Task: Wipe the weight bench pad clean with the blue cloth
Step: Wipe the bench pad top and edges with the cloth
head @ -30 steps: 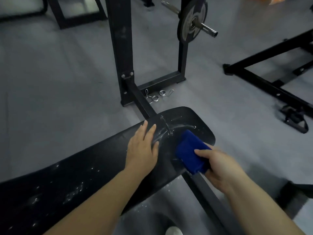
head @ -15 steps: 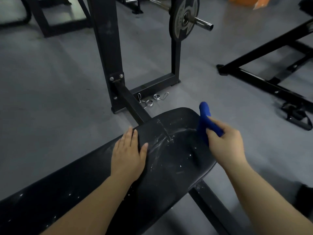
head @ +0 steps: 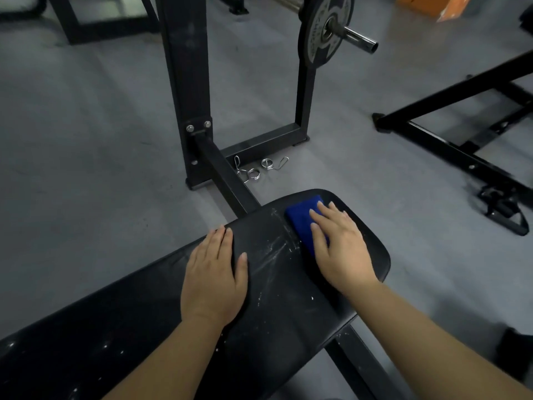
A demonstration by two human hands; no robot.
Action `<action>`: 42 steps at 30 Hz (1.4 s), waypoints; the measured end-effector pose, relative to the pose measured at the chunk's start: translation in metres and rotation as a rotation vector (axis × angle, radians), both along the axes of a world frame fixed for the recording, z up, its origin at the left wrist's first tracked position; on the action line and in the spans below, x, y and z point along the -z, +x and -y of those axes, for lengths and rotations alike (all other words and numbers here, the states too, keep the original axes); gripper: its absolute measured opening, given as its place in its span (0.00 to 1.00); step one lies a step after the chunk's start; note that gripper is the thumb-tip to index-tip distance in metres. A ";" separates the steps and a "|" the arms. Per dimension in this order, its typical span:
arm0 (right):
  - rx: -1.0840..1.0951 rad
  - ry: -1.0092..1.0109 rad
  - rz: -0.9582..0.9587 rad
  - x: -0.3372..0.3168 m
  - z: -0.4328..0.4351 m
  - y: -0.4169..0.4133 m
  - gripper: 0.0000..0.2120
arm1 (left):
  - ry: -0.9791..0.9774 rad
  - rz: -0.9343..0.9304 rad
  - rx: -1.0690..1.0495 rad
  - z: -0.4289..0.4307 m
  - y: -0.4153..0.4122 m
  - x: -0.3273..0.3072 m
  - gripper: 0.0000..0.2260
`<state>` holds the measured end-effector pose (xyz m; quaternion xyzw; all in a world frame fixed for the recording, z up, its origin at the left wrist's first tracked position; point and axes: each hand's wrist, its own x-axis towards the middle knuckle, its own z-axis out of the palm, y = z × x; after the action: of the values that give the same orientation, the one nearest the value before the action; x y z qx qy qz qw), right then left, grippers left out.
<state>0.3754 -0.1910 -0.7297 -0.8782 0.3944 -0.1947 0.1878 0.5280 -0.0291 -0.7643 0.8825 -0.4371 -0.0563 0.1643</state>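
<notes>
Blue cloth lies folded on the far round end of the black pad. Your right hand presses flat on top of it. Your right fingers are straight and a little apart, not curled round the cloth. Your left hand rests flat on the pad just beside the white marks, with its fingers close together and the thumb out to the side. It looks like it holds the pad steady.

You seem to be in the middle of the wiping step. The cloth touches the pad right next to the white marks, which lie between your two hands. More small white specks show on the near part of the pad, by your left arm, so the job looks far from done.

For the next move, you need to push down and slide the cloth over the marks, toward your left hand. You may have to lift that hand out of the way.

No bucket, bin or bottle shows near you. An orange box sits far off at the top, and you cannot tell what is in it.
</notes>
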 end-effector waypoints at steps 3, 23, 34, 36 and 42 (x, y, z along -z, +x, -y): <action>-0.084 0.016 -0.152 0.010 0.007 0.018 0.20 | 0.009 -0.002 -0.003 0.000 0.000 0.000 0.30; -0.068 0.020 -0.231 0.022 0.020 0.010 0.22 | 0.018 -0.017 -0.008 0.001 -0.001 -0.001 0.30; -0.056 0.331 -0.322 0.006 0.118 0.053 0.15 | 0.045 -0.009 -0.005 0.002 -0.001 -0.002 0.30; -0.091 0.273 -0.419 0.005 0.119 0.068 0.15 | 0.048 -0.009 -0.007 0.001 -0.001 -0.003 0.30; -0.298 0.086 -0.645 0.007 0.087 0.128 0.16 | 0.047 0.009 -0.025 0.002 -0.003 -0.007 0.29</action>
<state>0.5035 -0.2782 -0.7363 -0.9337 0.3086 0.1388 0.1166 0.5250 -0.0306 -0.7576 0.8916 -0.4256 -0.0606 0.1423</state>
